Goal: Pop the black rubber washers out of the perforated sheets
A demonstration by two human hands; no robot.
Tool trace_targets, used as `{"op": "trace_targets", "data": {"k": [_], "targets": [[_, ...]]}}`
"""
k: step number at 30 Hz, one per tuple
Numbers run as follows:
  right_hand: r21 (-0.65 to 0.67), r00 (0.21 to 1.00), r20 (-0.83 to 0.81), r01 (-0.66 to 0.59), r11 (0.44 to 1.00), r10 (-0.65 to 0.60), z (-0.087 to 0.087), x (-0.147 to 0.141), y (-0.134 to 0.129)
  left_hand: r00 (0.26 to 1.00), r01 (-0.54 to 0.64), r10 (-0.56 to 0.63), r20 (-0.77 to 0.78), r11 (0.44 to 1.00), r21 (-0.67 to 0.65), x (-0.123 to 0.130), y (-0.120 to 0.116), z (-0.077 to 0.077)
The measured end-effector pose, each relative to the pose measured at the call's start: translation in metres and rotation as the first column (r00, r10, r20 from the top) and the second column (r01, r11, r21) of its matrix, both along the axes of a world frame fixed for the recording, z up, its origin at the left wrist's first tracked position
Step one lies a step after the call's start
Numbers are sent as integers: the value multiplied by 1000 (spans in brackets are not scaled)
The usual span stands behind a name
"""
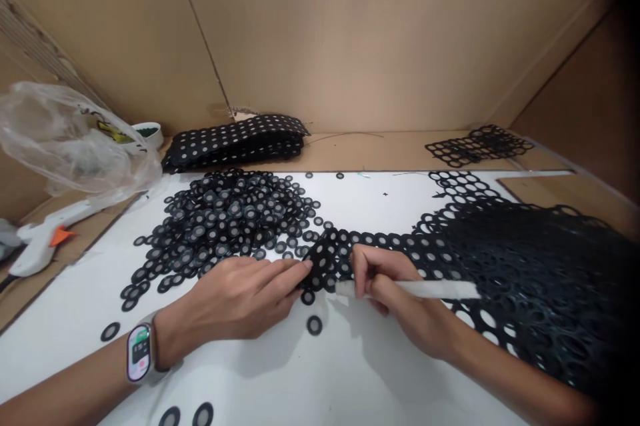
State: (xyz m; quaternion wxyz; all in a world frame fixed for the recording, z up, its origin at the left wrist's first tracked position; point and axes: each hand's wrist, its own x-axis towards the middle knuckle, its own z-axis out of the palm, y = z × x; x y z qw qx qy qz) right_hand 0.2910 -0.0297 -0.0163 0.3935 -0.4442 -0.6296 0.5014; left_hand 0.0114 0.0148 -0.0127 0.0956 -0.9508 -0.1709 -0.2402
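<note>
My left hand (245, 296), with a smartwatch (140, 353) on the wrist, has its fingers closed on the folded end of a black perforated sheet (320, 259) with pale round centres. That sheet runs rightward in rows across the white board. Beside it, my right hand (387, 276) grips a flat white strip (440, 289), one end of which reaches the sheet's lower edge. A single black ring-shaped disc (314, 325) lies just below the left fingertips. Behind my left hand is a large heap of the same discs (235, 213).
Black ring netting (540, 273) is piled at the right, with another netting piece (475, 146) behind. A folded dotted sheet (235, 136) rests against the cardboard wall (350, 33). At left are a glue gun (45, 239), a plastic bag (75, 146) and a white bowl (150, 136).
</note>
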Motion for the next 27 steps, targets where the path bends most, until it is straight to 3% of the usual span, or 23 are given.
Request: {"op": "trace_targets", "data": {"k": [3, 5, 7, 9, 11, 13, 18, 27], "targets": [[-14, 1000, 19, 11, 1000, -11, 3, -2, 1, 996, -64, 73, 49, 985, -161, 0, -3, -4], [-32, 999, 35, 19, 999, -18, 4, -3, 1, 987, -127, 153, 53, 936, -329, 2, -7, -6], [-48, 999, 46, 27, 998, -25, 6, -4, 2, 968, -195, 249, 29, 823, -534, 5, -11, -7], [-44, 998, 51, 28, 999, -26, 8, -6, 3, 940, -226, 342, 19, 661, -716, 9, -16, -6], [-20, 998, 56, 24, 1000, -23, 9, -6, 3, 909, -220, 416, 20, 520, -825, 13, -19, -6], [7, 998, 57, 19, 1000, -20, 10, -6, 3, 884, -249, 467, -21, 433, -866, 16, -22, -6], [14, 999, 26, 30, 999, -30, 3, -4, 2, 793, -448, 587, -162, 383, -808, 17, -19, -6], [-2, 998, 49, 35, 999, -34, -4, -3, 2, 854, -249, 514, -80, 267, -931, 14, -7, 5]]}}
